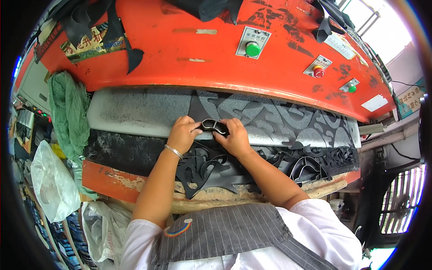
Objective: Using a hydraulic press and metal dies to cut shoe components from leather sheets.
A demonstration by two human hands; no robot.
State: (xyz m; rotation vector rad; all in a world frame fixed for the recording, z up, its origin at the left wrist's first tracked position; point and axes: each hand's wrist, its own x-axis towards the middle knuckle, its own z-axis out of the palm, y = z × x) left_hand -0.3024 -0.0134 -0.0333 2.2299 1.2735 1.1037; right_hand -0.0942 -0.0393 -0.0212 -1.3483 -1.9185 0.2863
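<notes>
Between my two hands is a small curved metal cutting die (214, 126) with a crossbar, held above the near edge of the white cutting board (135, 108). The fingers of my left hand (184, 133) pinch its left side, and my right hand (235, 136) grips its right side. A sheet of black material (200, 112), with many curved shapes cut out of it, covers the board's right part. Below my hands lie black scraps (211, 168). A larger curved cutting die (308, 170) rests among the scraps to the right, near my right forearm.
Beyond the board rises the orange press housing (180, 58), with a green button (252, 49) and a red knob (318, 71). On the left hang a green woven sack (67, 112) and a clear plastic bag (53, 184). A worn wooden edge (216, 204) runs along the front.
</notes>
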